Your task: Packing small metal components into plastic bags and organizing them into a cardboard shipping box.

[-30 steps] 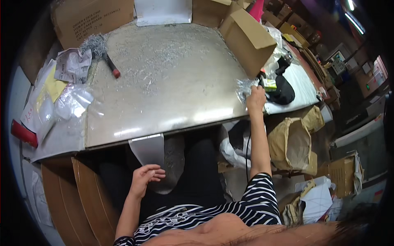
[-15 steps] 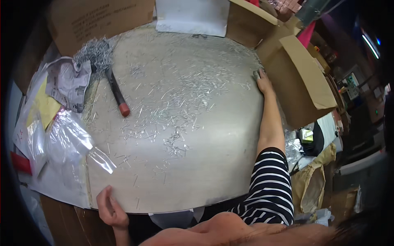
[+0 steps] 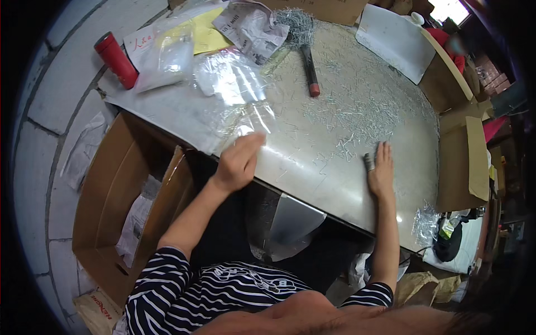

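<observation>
My right hand (image 3: pixel 382 170) lies flat on the metal-topped table (image 3: pixel 346 190), fingers stretched out and a grey wrap on one digit. Just beyond its fingertips is a scatter of thin bent wire pins (image 3: pixel 360 125). My left hand (image 3: pixel 237 162) hovers at the near table edge, thumb apart from the half-bent fingers, fingertips slightly blurred. Nothing shows in it. Close to its fingertips lies a clear plastic bag (image 3: pixel 237 84). Farther back, a black-handled tool (image 3: pixel 310 70) with a red end has its far end buried in a thick clump of pins (image 3: pixel 296 25).
Crumpled printed paper (image 3: pixel 254 30), a yellow sheet (image 3: pixel 209 33) and a red flask (image 3: pixel 116 60) are at the far left. Cardboard (image 3: pixel 460 162) walls the right side. An open carton (image 3: pixel 100 195) stands below left. A person in red (image 3: pixel 455 53) is at the far right.
My view has swung left and down. The right hand has come from the far right edge of the table toward me. My left hand has risen to the plastic bag's near end.
</observation>
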The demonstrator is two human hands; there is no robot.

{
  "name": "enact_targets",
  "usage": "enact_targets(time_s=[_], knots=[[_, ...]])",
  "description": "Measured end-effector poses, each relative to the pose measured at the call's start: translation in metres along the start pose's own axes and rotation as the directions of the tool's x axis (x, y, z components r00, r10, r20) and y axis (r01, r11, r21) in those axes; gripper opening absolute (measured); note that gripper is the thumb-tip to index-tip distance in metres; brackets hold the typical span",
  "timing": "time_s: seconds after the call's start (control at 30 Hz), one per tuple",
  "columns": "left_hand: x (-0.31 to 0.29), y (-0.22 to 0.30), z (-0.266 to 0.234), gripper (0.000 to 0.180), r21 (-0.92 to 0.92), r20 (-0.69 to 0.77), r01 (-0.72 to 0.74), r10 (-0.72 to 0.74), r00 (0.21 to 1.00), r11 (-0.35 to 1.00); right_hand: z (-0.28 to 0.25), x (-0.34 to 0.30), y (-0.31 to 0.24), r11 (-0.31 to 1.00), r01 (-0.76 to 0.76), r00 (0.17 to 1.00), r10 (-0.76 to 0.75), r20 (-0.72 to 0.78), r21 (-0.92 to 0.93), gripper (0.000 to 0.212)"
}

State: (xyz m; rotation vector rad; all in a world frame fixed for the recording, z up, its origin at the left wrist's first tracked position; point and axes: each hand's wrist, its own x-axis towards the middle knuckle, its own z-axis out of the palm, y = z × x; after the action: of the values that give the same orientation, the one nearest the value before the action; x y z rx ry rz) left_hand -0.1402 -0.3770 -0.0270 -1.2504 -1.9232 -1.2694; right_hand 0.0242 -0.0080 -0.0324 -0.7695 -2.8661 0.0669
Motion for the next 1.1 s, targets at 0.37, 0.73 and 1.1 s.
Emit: enact_targets(time_s=[0.37, 0.73, 1.1], knots=[[-0.025, -0.017, -0.028, 0.071, 0.36, 0.437, -0.098, -0.075, 0.896, 0.928, -0.017, -0.058, -0.107, 0.957, 0.253, 0.966, -0.259, 0.026, 0.139, 0.064], [-0.044, 0.022, -0.017, 0.013, 0.051, 0.128, -0.037, 0.03, 0.991, 0.998, -0.027, -0.086, -0.125, 0.978, 0.137, 0.99, -0.139, 0.001, 0.16, 0.057], [-0.077, 0.117, -0.009, 0.008, -0.527, 0.574, 0.606, -0.275, 0.771, 0.596, -0.024, -0.206, -0.171, 0.192, 0.009, 1.0, -0.01, -0.007, 0.981, 0.039]])
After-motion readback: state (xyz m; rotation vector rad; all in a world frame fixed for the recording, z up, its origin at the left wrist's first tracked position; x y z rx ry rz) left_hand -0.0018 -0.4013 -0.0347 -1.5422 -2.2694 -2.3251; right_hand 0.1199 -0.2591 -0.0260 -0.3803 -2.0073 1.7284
